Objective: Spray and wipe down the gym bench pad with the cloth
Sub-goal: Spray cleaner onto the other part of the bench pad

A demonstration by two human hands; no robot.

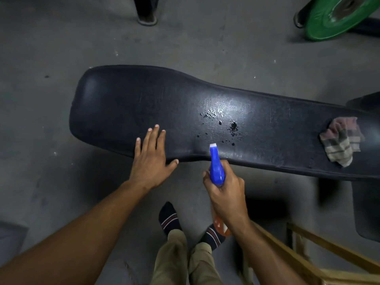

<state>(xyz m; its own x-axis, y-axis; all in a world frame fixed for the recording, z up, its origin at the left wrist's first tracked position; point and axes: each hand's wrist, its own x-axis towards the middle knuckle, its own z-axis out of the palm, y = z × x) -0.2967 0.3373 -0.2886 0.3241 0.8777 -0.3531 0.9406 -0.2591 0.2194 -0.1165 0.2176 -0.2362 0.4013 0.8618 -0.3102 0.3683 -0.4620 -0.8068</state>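
The black gym bench pad (127,108) lies across the view, wide at the left and narrower toward the right. Wet droplets (223,122) glisten on its middle. My left hand (153,159) rests flat on the pad's near edge, fingers spread, holding nothing. My right hand (225,194) grips a spray bottle (216,165) with a blue head whose white nozzle points at the wet patch; the bottle's orange body shows below my wrist. A crumpled checked cloth (341,139) lies on the pad's right part, apart from both hands.
A green weight plate (329,19) leans at the top right on the grey concrete floor. A dark post foot (147,16) stands at the top centre. A wooden frame (320,256) sits at the bottom right. My socked feet (169,218) stand just before the bench.
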